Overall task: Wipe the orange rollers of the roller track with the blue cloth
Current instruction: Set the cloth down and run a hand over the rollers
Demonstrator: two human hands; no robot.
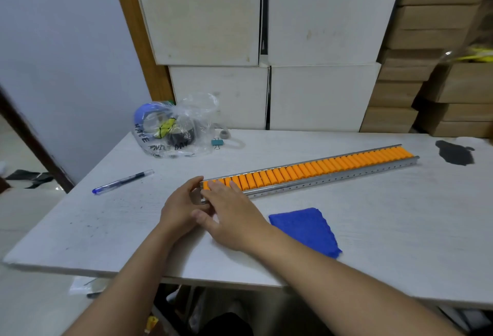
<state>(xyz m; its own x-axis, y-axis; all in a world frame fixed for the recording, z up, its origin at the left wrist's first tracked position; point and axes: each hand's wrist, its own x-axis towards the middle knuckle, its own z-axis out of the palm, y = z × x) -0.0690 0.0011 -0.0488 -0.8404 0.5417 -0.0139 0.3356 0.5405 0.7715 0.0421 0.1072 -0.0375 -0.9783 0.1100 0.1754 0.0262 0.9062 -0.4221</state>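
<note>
White boxes [317, 13] fill the upper middle of the frame, with brown cartons [416, 69] stacked at the upper right. Below them a pale table [373, 229] spreads across the centre. On it the roller track [314, 173] runs slantwise from mid-frame up toward the right, its orange rollers [333, 164] packed side by side between metal rails. At the track's lower left end both hands meet. The left hand [180, 209] cups the end of the rail, fingers curled loosely round it. The right hand [234, 218] lies flat with fingers spread, their tips resting on the first few rollers. The blue cloth [306, 230] sits untouched on the table just right of the right wrist, below the track. A clear plastic bag [173, 127] stands at upper left of the table, a dark stain [454, 152] marks the far right, a blue pen [122, 181] lies at left, and a small teal binder clip [217, 142] sits beside the bag.
</note>
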